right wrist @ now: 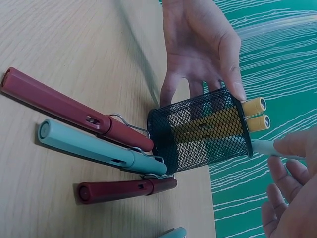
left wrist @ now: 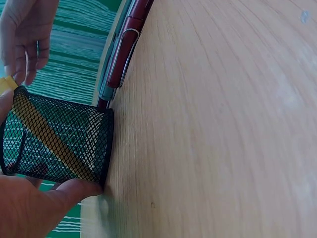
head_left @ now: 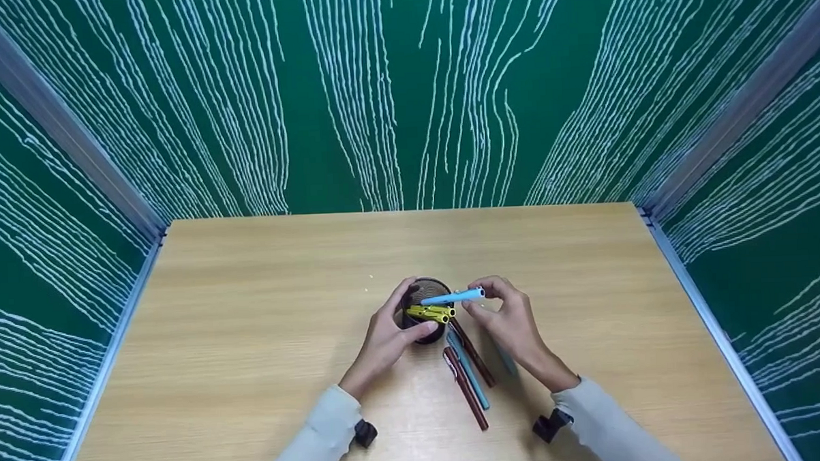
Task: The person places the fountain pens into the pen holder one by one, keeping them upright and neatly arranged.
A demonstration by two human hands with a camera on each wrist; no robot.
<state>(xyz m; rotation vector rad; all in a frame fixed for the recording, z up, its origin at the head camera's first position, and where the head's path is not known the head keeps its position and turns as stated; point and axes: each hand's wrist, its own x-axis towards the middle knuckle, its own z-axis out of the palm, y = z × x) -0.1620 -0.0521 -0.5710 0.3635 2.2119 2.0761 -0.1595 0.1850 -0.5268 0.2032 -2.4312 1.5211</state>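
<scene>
A black mesh pen cup stands on the table, and my left hand grips it round the side with the thumb at the rim. Two yellow pens lean inside it, their ends sticking out over the rim. Between thumb and fingers, my right hand pinches a light blue pen, whose far end is over the cup's mouth; in the right wrist view the pen reaches the rim. Beside the cup lie two dark red pens with a teal pen between them.
Another bluish pen lies on the wooden table, partly under my right forearm. Green walls with white wavy lines enclose the back and sides. A few tiny white specks lie left of the cup.
</scene>
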